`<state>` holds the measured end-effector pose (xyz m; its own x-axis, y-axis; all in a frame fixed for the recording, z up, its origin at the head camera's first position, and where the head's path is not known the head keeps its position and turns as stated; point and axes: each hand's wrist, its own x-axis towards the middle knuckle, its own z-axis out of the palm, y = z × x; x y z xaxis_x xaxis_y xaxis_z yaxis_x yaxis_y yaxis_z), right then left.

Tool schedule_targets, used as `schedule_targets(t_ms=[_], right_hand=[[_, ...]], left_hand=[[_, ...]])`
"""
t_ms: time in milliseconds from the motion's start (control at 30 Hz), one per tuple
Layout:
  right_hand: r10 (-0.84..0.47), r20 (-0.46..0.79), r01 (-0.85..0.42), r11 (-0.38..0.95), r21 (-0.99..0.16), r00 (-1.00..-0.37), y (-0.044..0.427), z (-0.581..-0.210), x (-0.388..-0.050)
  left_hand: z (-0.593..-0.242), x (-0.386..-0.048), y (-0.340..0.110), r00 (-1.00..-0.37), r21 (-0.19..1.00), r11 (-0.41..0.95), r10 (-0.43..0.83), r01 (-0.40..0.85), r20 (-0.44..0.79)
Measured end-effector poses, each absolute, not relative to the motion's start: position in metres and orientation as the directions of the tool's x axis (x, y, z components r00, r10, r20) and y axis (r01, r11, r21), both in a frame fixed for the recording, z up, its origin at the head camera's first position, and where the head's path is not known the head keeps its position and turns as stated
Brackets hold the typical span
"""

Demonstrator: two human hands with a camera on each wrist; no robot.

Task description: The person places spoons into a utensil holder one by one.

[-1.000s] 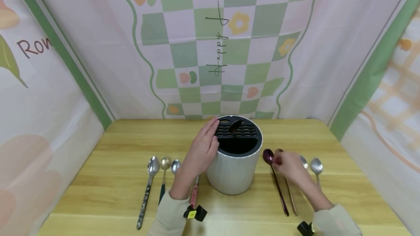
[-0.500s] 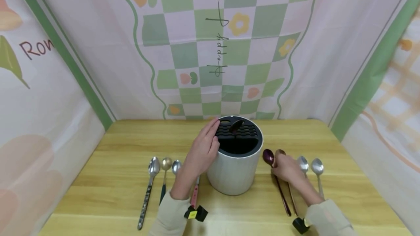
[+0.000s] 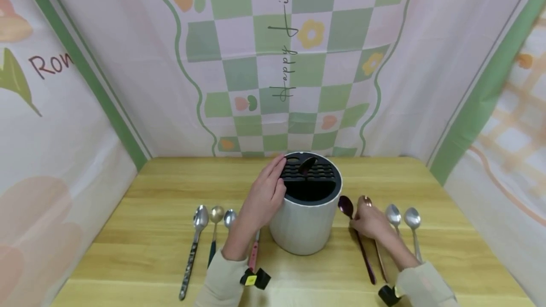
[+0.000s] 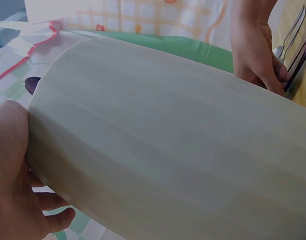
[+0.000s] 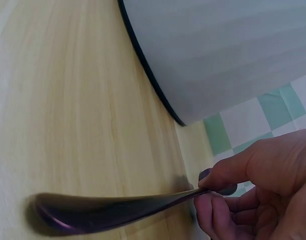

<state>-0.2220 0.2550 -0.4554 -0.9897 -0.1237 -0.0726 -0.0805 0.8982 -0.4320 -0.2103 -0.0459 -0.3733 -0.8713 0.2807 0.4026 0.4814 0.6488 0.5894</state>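
A white ribbed holder with a black slotted lid stands mid-table, and a dark spoon pokes out of the lid. My left hand lies against the holder's left side, fingers fairly straight along the rim; the left wrist view shows the hand beside the holder wall. To the right, my right hand pinches the neck of a dark purple spoon. In the right wrist view thumb and fingers grip its stem. A copper spoon lies partly under that hand.
Two silver spoons lie at the right. Left of the holder are a spoon with a patterned handle, a gold one with a dark green handle, a silver one and a pink handle. Patterned cloth hangs behind the table.
My right hand has moved slightly down and left and now grips the purple spoon, whose bowl has shifted a little to the left. My left hand has stayed at the holder.
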Motion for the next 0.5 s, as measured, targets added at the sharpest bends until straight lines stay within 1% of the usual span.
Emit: schedule_targets(t_ms=[300,500], right_hand=[[-0.152,-0.034,-0.122,0.888,-0.444,-0.988,0.2524,-0.4539,-0.2188],[-0.146,-0.021,-0.121,0.882,-0.456,-0.989,0.2525,-0.448,-0.2149]], left_hand=[[-0.3737,-0.2104,-0.0456,-0.876,0.596,0.649,0.276,0.473,0.395],[-0.3726,-0.2098,-0.0457,-0.878,0.599,0.647,0.278,0.471,0.39]])
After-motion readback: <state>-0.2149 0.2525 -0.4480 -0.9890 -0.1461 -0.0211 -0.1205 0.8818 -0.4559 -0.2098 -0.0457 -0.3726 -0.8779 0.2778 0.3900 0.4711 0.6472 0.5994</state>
